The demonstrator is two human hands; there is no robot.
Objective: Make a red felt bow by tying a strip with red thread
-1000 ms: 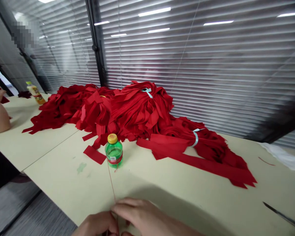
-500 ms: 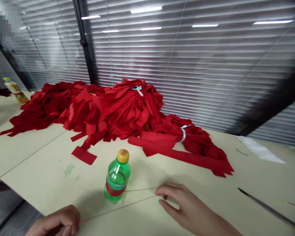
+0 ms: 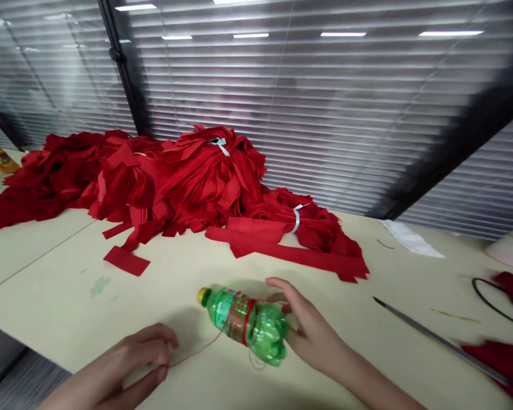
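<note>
My right grip (image 3: pixel 312 327) was closed narrowly around the base of a green plastic bottle (image 3: pixel 243 324), which lay on its side just left of that grip, its yellow cap pointing away. A red thread (image 3: pixel 205 346) wound round the bottle's middle and ran left to my left grip (image 3: pixel 123 359), apparently pinched between the fingertips. The counter (image 3: pixel 60 273) lay beneath both. Well beyond my grips sat a heap of red cloth strips (image 3: pixel 166 182); right of my right grip lay a long metal rod (image 3: pixel 440 339). Keeping the thread taut and the bottle steady looked most important.
</note>
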